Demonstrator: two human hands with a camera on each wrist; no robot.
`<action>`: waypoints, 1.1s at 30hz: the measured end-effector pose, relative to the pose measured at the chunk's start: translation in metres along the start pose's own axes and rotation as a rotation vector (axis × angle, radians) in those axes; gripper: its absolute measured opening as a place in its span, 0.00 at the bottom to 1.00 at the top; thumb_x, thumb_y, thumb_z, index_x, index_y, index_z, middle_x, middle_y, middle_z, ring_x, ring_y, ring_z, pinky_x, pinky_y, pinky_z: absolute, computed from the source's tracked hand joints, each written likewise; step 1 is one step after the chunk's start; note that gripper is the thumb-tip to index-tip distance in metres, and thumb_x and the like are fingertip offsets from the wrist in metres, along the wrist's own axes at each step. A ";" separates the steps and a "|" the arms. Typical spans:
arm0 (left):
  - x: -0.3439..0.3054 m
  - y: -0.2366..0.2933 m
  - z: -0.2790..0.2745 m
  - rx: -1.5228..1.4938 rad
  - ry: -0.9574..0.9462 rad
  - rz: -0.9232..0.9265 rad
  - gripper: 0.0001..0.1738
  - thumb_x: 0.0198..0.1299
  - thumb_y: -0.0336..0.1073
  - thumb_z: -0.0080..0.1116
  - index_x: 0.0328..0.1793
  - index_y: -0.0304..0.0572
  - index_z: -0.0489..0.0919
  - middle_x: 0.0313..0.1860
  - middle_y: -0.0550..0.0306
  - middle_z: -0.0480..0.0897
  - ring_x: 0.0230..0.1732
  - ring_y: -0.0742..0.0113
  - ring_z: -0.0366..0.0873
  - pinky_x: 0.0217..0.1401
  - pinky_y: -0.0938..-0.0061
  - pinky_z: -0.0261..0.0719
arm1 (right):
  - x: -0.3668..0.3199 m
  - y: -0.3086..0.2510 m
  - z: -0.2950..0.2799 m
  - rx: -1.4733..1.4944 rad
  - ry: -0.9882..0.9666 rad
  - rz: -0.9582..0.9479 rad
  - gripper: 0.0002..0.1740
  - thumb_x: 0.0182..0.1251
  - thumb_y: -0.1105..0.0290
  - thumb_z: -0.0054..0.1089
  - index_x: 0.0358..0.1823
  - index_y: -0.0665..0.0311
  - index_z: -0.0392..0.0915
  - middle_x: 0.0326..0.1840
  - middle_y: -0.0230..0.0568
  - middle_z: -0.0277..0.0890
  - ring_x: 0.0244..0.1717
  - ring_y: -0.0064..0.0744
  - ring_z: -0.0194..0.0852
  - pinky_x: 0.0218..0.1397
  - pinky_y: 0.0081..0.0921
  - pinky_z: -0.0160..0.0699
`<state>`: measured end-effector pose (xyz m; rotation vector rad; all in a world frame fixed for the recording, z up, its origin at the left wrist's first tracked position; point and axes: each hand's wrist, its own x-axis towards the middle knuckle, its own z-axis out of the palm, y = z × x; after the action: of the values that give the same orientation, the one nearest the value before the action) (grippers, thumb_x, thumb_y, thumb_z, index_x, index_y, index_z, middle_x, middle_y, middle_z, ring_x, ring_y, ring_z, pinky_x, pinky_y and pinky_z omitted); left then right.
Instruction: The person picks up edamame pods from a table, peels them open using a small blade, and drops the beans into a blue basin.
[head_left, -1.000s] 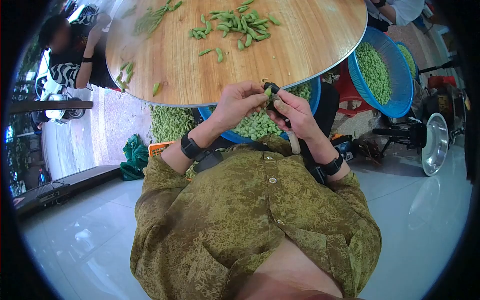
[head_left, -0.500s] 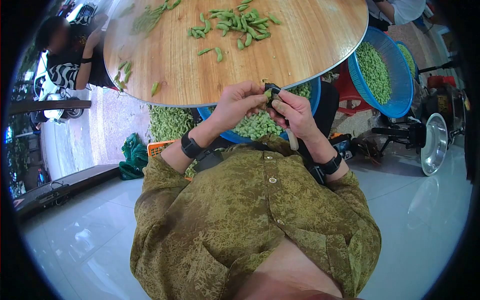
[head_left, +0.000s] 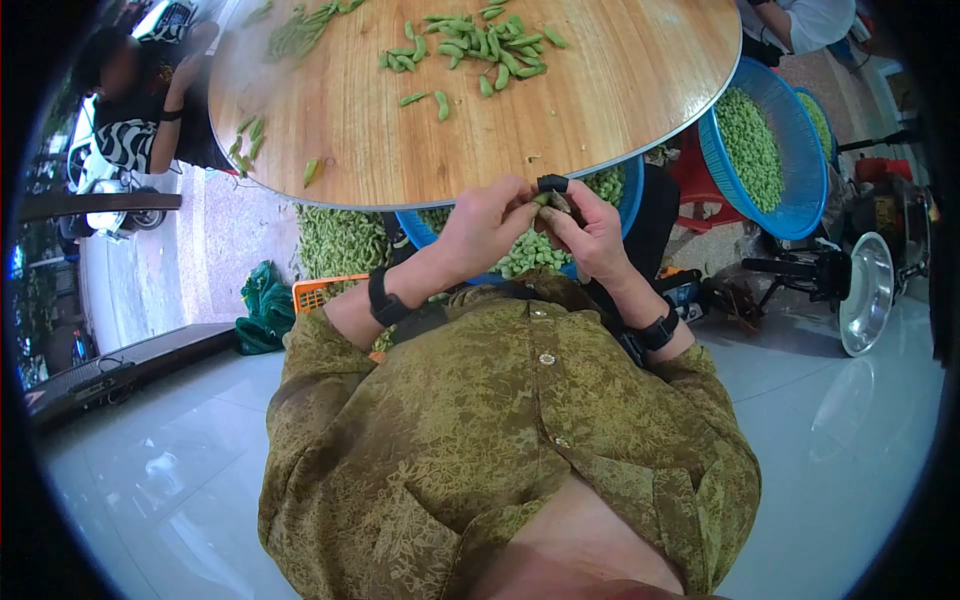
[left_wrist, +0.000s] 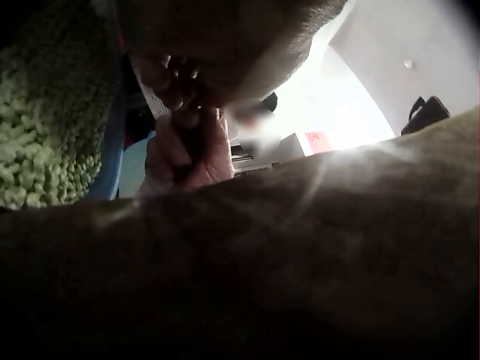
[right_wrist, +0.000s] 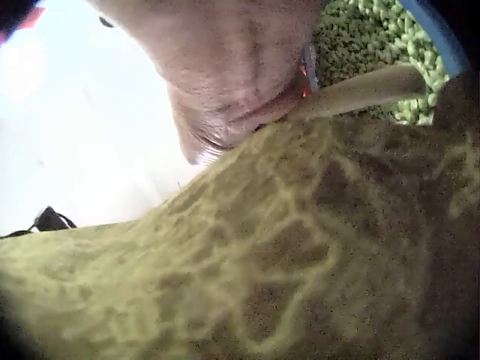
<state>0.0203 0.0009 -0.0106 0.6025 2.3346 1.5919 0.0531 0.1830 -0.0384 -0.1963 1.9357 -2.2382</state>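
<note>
In the head view my left hand (head_left: 485, 225) pinches a green soybean pod (head_left: 543, 199) between thumb and fingers, just past the table's near edge. My right hand (head_left: 592, 235) meets it there, its thumb and forefinger at the pod's other end. A black wrap (head_left: 552, 184) covers that forefinger. In the right wrist view a pale handle (right_wrist: 367, 94) juts out from under the right hand; the rest of this tool is hidden. Below both hands, shelled green beans (head_left: 525, 255) fill a blue basin (head_left: 632, 195). The left wrist view is dark, with the fingers in silhouette.
Soybean pods (head_left: 490, 45) lie in a pile on the round wooden table (head_left: 350, 130). More pods (head_left: 340, 235) are heaped below its left edge, beside a green bag (head_left: 265, 305). At right, a blue basket (head_left: 800, 180) holds beans near a metal bowl (head_left: 868, 295). Another person sits at left.
Both hands have shifted slightly, and the black-wrapped finger has turned over the pod. The pale handle below the right hand no longer shows in the head view.
</note>
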 end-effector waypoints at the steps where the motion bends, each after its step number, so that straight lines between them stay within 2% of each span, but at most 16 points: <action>1: -0.005 0.012 -0.009 0.114 0.035 0.052 0.05 0.64 0.31 0.55 0.42 0.37 0.75 0.23 0.56 0.79 0.20 0.69 0.74 0.22 0.78 0.70 | 0.002 0.003 -0.003 -0.074 0.008 -0.041 0.14 0.67 0.75 0.55 0.53 0.68 0.72 0.29 0.31 0.74 0.20 0.12 0.62 0.22 0.13 0.60; 2: -0.009 0.020 -0.021 0.233 0.070 0.108 0.05 0.63 0.30 0.55 0.42 0.37 0.75 0.23 0.53 0.80 0.20 0.62 0.76 0.23 0.74 0.72 | 0.002 0.006 -0.007 -0.075 0.004 -0.051 0.14 0.67 0.75 0.55 0.53 0.68 0.72 0.29 0.31 0.74 0.20 0.12 0.62 0.22 0.13 0.60; 4: -0.026 0.020 -0.059 0.508 -0.112 0.180 0.08 0.60 0.30 0.56 0.43 0.37 0.75 0.26 0.46 0.78 0.26 0.48 0.77 0.28 0.65 0.74 | 0.000 0.009 -0.016 -0.510 -0.116 -0.128 0.11 0.63 0.75 0.61 0.46 0.68 0.74 0.26 0.36 0.72 0.18 0.20 0.64 0.22 0.19 0.62; 5: -0.032 0.024 -0.075 0.509 -0.109 0.182 0.08 0.60 0.30 0.56 0.43 0.37 0.75 0.26 0.46 0.78 0.26 0.48 0.77 0.28 0.65 0.74 | 0.002 0.008 -0.017 -0.512 -0.116 -0.132 0.11 0.63 0.75 0.61 0.46 0.68 0.74 0.26 0.36 0.72 0.18 0.20 0.64 0.22 0.19 0.62; 7: -0.038 0.035 -0.098 0.935 -0.303 0.014 0.08 0.58 0.32 0.55 0.40 0.37 0.73 0.28 0.43 0.76 0.34 0.43 0.77 0.34 0.57 0.74 | 0.006 0.004 -0.012 -0.644 -0.119 -0.480 0.09 0.60 0.74 0.64 0.39 0.68 0.75 0.21 0.39 0.67 0.17 0.28 0.64 0.22 0.24 0.63; 9: -0.022 0.034 -0.103 0.888 -0.216 0.078 0.07 0.57 0.31 0.55 0.40 0.37 0.73 0.30 0.43 0.75 0.36 0.43 0.77 0.36 0.56 0.74 | 0.009 -0.002 -0.007 -0.648 -0.098 -0.480 0.09 0.60 0.72 0.65 0.36 0.67 0.74 0.18 0.39 0.63 0.16 0.33 0.64 0.22 0.26 0.63; 11: 0.009 0.028 -0.103 0.807 -0.077 0.232 0.08 0.56 0.29 0.55 0.42 0.39 0.75 0.34 0.45 0.75 0.37 0.44 0.75 0.38 0.56 0.73 | 0.011 -0.001 -0.008 -0.556 -0.136 -0.313 0.08 0.60 0.73 0.63 0.35 0.67 0.73 0.17 0.38 0.64 0.16 0.28 0.65 0.22 0.25 0.63; 14: 0.072 -0.001 -0.095 0.746 0.053 0.486 0.12 0.54 0.26 0.54 0.46 0.41 0.77 0.37 0.48 0.73 0.40 0.46 0.74 0.40 0.57 0.73 | 0.012 -0.006 -0.004 -0.497 -0.132 -0.258 0.06 0.61 0.74 0.61 0.33 0.67 0.72 0.17 0.37 0.66 0.17 0.23 0.65 0.22 0.23 0.63; 15: 0.089 -0.013 -0.092 0.743 0.060 0.490 0.12 0.54 0.26 0.54 0.46 0.41 0.77 0.37 0.48 0.73 0.40 0.46 0.74 0.40 0.57 0.73 | 0.011 -0.008 -0.004 -0.504 -0.134 -0.260 0.06 0.61 0.74 0.61 0.33 0.67 0.72 0.17 0.37 0.66 0.17 0.23 0.65 0.22 0.23 0.63; 18: 0.118 -0.029 -0.091 0.760 0.101 0.599 0.12 0.54 0.25 0.54 0.46 0.41 0.77 0.36 0.47 0.72 0.42 0.47 0.74 0.44 0.59 0.73 | 0.005 -0.012 -0.005 -0.456 -0.108 -0.138 0.11 0.63 0.72 0.60 0.30 0.68 0.67 0.21 0.41 0.63 0.19 0.32 0.62 0.24 0.28 0.61; 20: 0.123 -0.030 -0.092 0.754 0.039 0.512 0.11 0.52 0.24 0.54 0.44 0.37 0.77 0.40 0.46 0.73 0.46 0.46 0.73 0.47 0.60 0.73 | 0.003 -0.014 -0.005 -0.109 -0.052 0.038 0.10 0.70 0.68 0.52 0.33 0.67 0.69 0.20 0.32 0.66 0.20 0.20 0.61 0.22 0.21 0.62; 24: 0.108 -0.014 -0.090 0.709 0.003 0.408 0.09 0.53 0.25 0.57 0.42 0.36 0.78 0.39 0.50 0.77 0.43 0.54 0.77 0.44 0.64 0.75 | 0.009 -0.023 -0.005 0.154 -0.017 0.099 0.12 0.75 0.65 0.45 0.40 0.67 0.71 0.24 0.28 0.69 0.20 0.13 0.60 0.20 0.14 0.60; 26: 0.089 0.005 -0.079 0.168 -0.058 -0.006 0.08 0.54 0.29 0.62 0.40 0.35 0.79 0.34 0.56 0.81 0.37 0.68 0.79 0.38 0.73 0.75 | 0.018 -0.023 -0.005 0.282 -0.006 0.062 0.17 0.75 0.65 0.44 0.57 0.70 0.66 0.30 0.35 0.72 0.21 0.15 0.62 0.20 0.13 0.60; 27: 0.082 0.007 -0.073 0.168 -0.068 -0.007 0.08 0.54 0.29 0.62 0.40 0.35 0.79 0.34 0.56 0.81 0.37 0.68 0.79 0.38 0.73 0.75 | 0.021 -0.023 -0.004 0.346 0.001 0.046 0.23 0.75 0.64 0.44 0.65 0.71 0.63 0.34 0.38 0.74 0.21 0.16 0.62 0.20 0.12 0.59; 29: 0.068 0.009 -0.060 -0.244 -0.084 -0.114 0.09 0.55 0.31 0.65 0.40 0.35 0.80 0.29 0.61 0.82 0.31 0.77 0.77 0.35 0.80 0.74 | 0.026 -0.023 -0.002 0.364 0.014 0.048 0.23 0.75 0.63 0.45 0.65 0.71 0.63 0.32 0.39 0.73 0.20 0.17 0.62 0.19 0.13 0.60; 33: 0.049 0.013 -0.043 -0.423 -0.083 -0.295 0.08 0.54 0.28 0.65 0.41 0.34 0.81 0.31 0.61 0.82 0.30 0.79 0.77 0.32 0.84 0.74 | 0.025 -0.027 0.005 0.488 -0.031 0.108 0.24 0.76 0.63 0.44 0.67 0.68 0.62 0.32 0.38 0.72 0.20 0.17 0.62 0.18 0.12 0.59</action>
<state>-0.0392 -0.0072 0.0191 0.2120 1.8390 1.7958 0.0285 0.1764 -0.0116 -0.0552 1.2938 -2.5252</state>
